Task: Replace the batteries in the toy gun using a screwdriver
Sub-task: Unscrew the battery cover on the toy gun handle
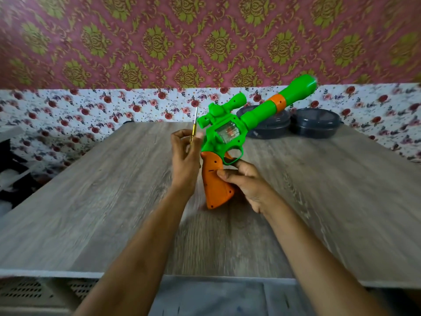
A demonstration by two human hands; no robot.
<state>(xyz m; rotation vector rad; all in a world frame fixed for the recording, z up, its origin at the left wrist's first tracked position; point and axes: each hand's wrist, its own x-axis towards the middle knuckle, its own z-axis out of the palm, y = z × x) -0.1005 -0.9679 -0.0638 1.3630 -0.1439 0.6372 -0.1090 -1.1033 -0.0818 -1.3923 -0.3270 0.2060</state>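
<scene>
Wood-grain table (91,201), seen from the near edge, backed by a patterned wall (159,42) with a floral band along its foot. Toy gun (237,131), green with an orange grip (214,179), held over the middle of the table: grip downward, barrel rising to the right and away toward the wall, scope on top. Whether the butt of the grip touches the tabletop cannot be told. The gun lies between the two hands, the left hand just beside its rear and the right hand on its grip. Two dark round lidded containers (316,123) stand side by side at the far right of the table; the barrel crosses in front of the left one and hides part of it. Right hand (247,183) wraps the orange grip from the right, thumb (227,173) laid across its near face, a fingertip under the trigger guard. Left hand (185,156), fingers curled, pinches a screwdriver (194,128) by its yellow handle, the shaft pointing up, close beside the scope; motion blur hides whether they touch.
</scene>
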